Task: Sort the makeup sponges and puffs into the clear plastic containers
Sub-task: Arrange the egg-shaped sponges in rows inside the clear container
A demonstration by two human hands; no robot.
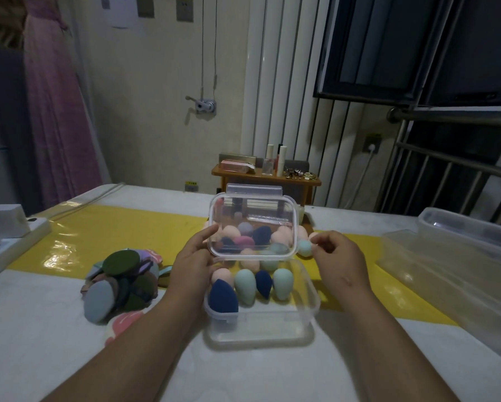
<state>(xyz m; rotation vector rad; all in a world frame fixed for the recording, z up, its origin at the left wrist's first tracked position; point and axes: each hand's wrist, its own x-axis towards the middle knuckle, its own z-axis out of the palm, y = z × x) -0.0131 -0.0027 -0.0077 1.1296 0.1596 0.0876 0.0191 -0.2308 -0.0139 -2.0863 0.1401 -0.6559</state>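
Note:
A clear plastic container (278,329) stands on the table in front of me with several teardrop sponges (244,285) in it, navy, mint and peach. My left hand (194,262) grips the left edge of its clear lid (253,224), held tilted up above the container's far side. More sponges show through the lid, lying behind the container. My right hand (337,256) hovers at the lid's right edge with fingers curled, next to a mint sponge (304,247); whether it pinches anything is unclear. A pile of flat puffs (121,282) lies to the left.
A second clear container with its lid (458,256) sits at the right of the table. White power strips (8,230) lie at the left edge. A small wooden shelf (265,177) with cosmetics stands beyond the table. A yellow strip (112,230) crosses the tabletop.

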